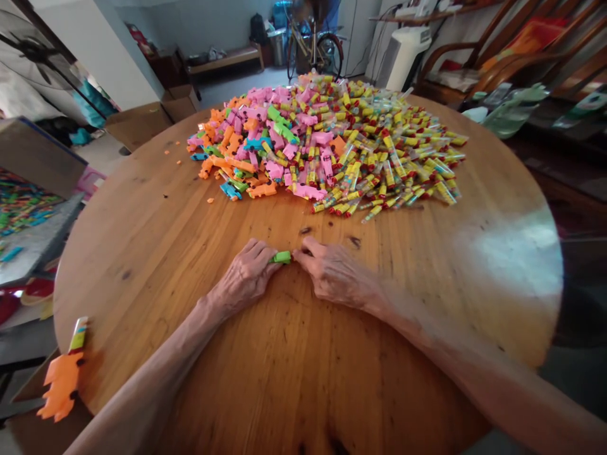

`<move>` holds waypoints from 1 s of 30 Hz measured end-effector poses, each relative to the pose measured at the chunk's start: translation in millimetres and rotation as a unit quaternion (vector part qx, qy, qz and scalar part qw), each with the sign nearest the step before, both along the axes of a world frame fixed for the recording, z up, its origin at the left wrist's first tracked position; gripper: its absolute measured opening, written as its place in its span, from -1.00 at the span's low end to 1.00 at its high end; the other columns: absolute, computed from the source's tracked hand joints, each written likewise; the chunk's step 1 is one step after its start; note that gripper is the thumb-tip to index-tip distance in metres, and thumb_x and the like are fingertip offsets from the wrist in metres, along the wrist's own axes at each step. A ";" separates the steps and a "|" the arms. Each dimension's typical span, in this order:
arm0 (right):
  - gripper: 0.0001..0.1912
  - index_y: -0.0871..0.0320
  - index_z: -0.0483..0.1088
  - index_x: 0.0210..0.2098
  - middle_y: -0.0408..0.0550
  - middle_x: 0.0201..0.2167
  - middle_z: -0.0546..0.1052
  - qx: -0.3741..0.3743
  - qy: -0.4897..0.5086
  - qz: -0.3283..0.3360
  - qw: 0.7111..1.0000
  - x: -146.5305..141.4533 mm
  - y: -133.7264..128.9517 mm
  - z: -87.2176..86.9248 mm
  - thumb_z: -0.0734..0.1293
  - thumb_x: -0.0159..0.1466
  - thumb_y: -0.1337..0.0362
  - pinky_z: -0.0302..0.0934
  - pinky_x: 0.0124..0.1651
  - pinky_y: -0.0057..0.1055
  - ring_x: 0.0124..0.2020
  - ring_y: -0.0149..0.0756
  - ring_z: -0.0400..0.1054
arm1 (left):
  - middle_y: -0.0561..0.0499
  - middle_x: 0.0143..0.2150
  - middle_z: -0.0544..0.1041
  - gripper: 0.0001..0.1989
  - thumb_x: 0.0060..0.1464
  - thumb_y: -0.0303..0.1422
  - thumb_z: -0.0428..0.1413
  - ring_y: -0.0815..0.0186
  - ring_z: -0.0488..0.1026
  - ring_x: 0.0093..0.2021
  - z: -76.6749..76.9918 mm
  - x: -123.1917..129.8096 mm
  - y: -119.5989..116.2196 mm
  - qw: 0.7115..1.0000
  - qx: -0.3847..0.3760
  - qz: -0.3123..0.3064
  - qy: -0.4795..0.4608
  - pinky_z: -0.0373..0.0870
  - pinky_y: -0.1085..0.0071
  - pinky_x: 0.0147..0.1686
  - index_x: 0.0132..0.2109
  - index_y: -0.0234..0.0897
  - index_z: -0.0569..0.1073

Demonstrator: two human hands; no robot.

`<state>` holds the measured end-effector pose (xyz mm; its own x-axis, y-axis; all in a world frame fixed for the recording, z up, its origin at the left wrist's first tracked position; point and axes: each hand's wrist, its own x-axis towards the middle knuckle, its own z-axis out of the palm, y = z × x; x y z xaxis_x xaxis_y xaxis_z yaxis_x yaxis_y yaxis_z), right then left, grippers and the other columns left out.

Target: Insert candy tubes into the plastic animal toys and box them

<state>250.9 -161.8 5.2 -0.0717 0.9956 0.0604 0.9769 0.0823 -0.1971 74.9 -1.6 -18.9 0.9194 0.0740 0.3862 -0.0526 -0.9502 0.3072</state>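
Over the near middle of the table, my left hand [250, 270] is closed round a small green plastic toy piece [282, 257], whose right end sticks out past the fingertips. My right hand [332, 270] is pinched close to that end; a small dark reddish bit shows at its fingertips, too little to name. Beyond both hands rises a heap of toy vehicle bodies [258, 142] in pink, orange, green and blue. It merges on the right into a pile of clear tubes [393, 151] with yellow labels and red ends.
An orange toy vehicle [62, 385] with a tube attached appears at the lower left, past the edge of the round wooden table [142, 253], above a cardboard box [28, 430]. Small orange scraps [179, 162] dot the tabletop. More coloured pieces [23, 205] lie in a container at left.
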 end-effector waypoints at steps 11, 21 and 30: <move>-0.73 0.26 0.48 -0.08 0.03 -0.25 0.36 0.032 0.120 0.009 0.992 11.6 1.7 -6.3 0.19 0.33 0.46 -0.03 -0.34 -0.34 -0.37 -0.31 0.16 | -0.06 -0.28 0.40 -0.85 0.41 -0.39 -0.06 0.22 0.29 -0.24 3.8 3.4 -1.0 1.000 0.016 0.006 0.011 0.28 0.30 -0.24 -0.14 -0.29 0.37; -0.63 0.27 0.44 0.07 0.07 -0.16 0.37 0.019 0.062 -0.010 0.998 6.7 0.3 -7.0 0.21 0.30 0.44 -0.05 -0.36 -0.32 -0.37 -0.31 0.18 | -0.06 -0.27 0.42 -0.81 0.42 -0.35 -0.09 0.21 0.31 -0.25 5.0 3.6 -1.0 1.000 0.006 0.005 0.010 0.30 0.28 -0.23 -0.12 -0.28 0.39; -0.66 0.28 0.46 -0.02 0.06 -0.17 0.38 -0.002 0.025 0.007 1.000 5.9 5.0 0.2 0.20 0.26 0.46 -0.18 -0.42 -0.29 -0.48 -0.37 -0.01 | -0.05 -0.27 0.38 -0.86 0.41 -0.41 -0.07 0.23 0.26 -0.25 3.3 2.7 1.3 1.000 -0.002 -0.007 0.006 0.27 0.28 -0.23 -0.15 -0.28 0.35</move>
